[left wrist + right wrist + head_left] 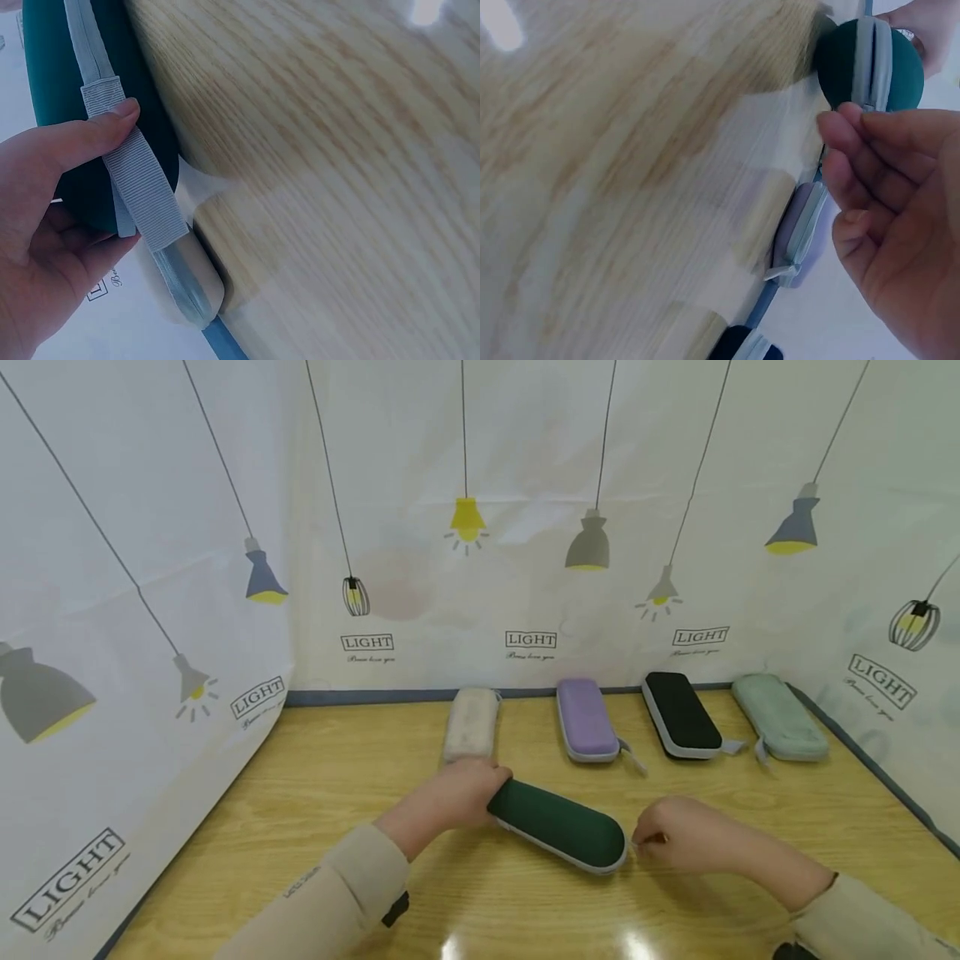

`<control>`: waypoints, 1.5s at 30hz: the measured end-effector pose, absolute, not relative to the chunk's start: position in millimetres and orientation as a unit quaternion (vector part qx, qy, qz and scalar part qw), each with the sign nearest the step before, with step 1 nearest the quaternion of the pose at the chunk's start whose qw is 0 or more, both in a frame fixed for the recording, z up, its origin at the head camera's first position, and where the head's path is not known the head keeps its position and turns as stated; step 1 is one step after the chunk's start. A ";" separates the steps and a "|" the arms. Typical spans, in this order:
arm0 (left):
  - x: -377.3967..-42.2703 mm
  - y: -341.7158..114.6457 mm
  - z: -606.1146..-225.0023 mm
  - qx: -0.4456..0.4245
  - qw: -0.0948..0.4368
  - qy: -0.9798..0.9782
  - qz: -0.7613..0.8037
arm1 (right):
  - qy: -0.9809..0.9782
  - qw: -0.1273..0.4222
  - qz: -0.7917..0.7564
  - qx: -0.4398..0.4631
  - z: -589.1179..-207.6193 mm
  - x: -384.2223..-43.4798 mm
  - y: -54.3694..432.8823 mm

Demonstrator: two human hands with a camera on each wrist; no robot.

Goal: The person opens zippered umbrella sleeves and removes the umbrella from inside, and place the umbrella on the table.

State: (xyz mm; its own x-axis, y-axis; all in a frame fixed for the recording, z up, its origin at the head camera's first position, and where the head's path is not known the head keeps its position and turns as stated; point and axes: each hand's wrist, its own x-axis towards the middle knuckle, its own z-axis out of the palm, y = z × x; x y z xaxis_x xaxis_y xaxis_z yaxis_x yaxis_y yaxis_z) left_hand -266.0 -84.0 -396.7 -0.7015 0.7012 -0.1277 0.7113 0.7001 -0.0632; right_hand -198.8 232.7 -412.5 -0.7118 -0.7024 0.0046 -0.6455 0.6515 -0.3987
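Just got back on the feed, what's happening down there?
A person is handling the green case above the table. The left hand grips one end of it, and the right hand pinches at the zipper at the other end; the fingers hide what exactly they hold. Beyond, from left to right, the cream case, purple case, black case and mint case lie by the printed backdrop, untouched.

Grips one end of a dark green case (54, 71) in the fingers (94, 261) of the left hand (49, 277), pressing a ribbed grey band (148, 191) along its zipper (88, 37) with the thumb (101, 135), near a cream case (201, 262) and wood-grained counter (322, 180).
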 end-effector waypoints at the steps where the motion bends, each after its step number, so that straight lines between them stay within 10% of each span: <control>1: -265.7 -83.7 -396.6 0.383 0.049 0.921 -0.051 | 0.907 0.071 -0.185 -0.370 -412.7 -198.2 232.0; 16: -275.9 -85.1 -403.5 0.363 0.090 0.927 0.011 | 0.942 0.044 -0.168 -0.287 -422.2 -197.4 227.1; 45: -285.5 -85.3 -404.4 0.324 0.110 0.936 0.081 | 0.874 0.059 -0.280 -0.393 -415.7 -191.8 232.9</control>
State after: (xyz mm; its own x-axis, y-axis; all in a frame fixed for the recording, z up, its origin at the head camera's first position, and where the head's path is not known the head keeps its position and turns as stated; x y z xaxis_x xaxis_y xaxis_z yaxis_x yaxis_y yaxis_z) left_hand -285.5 -85.3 -404.4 -0.7654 0.6250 -0.1533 0.5894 0.7765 0.2228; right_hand -191.8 232.9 -415.7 -0.6840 -0.7200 0.1171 -0.6542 0.5345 -0.5351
